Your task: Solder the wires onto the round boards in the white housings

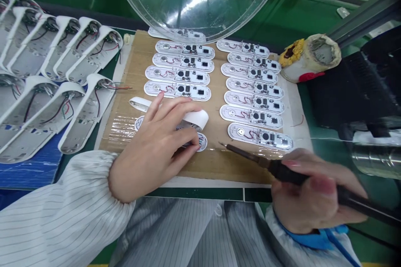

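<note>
Soldering iron (283, 172) grasped in the right hand (315, 198), pen-fashion and angled towards 10 o'clock, probably for fine control of the tip. Left hand (153, 146) curled over a white housing (200, 117), thumb and forefinger pinched at the circuit board's (203, 142) 3 o'clock end, seemingly to steady it; grip beneath the palm impossible to tell. Finished-looking boards (257, 137) spaced from 12 to 2 o'clock, likely for easy reach.
</note>
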Action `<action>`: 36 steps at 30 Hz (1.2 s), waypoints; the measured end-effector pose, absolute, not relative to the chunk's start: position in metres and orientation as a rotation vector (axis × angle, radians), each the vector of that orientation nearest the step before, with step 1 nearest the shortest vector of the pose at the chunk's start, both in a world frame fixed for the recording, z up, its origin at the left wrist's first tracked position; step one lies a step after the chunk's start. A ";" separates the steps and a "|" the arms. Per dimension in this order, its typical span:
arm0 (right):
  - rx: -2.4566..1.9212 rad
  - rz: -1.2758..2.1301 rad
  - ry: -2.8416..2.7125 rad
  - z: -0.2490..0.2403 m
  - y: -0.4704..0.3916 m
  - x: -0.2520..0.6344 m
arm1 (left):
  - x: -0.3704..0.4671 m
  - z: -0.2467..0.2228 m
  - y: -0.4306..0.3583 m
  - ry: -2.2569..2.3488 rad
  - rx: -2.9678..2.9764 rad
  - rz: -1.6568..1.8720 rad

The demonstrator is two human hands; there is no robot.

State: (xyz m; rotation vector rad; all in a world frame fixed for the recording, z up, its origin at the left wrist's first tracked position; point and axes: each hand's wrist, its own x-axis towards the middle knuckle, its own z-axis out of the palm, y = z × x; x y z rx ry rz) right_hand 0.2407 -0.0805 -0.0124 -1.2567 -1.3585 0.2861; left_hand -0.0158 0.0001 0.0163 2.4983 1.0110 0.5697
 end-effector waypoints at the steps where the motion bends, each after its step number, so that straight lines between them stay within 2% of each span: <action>1: -1.223 0.261 -1.303 -0.009 -0.081 0.244 | -0.015 0.017 0.000 1.013 2.495 0.567; 6: -1.516 0.391 -1.353 0.004 -0.088 0.266 | -0.022 0.015 0.005 0.990 2.461 0.574; 9: -1.701 0.312 -1.533 -0.001 -0.087 0.278 | -0.035 0.016 0.016 0.985 2.398 0.530; 13: -1.680 0.133 -1.745 -0.011 -0.077 0.278 | -0.050 0.024 0.028 0.891 2.347 0.435; 20: -1.598 0.052 -1.720 -0.016 -0.075 0.272 | -0.059 0.021 0.019 0.880 2.416 0.549; 23: -1.599 0.123 -1.636 -0.019 -0.083 0.270 | -0.054 0.009 0.013 0.894 2.507 0.664; 27: -1.554 0.407 -1.494 -0.020 -0.089 0.251 | -0.038 0.003 0.010 0.802 2.473 0.795; 36: -1.327 0.761 -1.453 -0.019 -0.076 0.198 | -0.041 0.000 0.012 0.851 2.559 0.817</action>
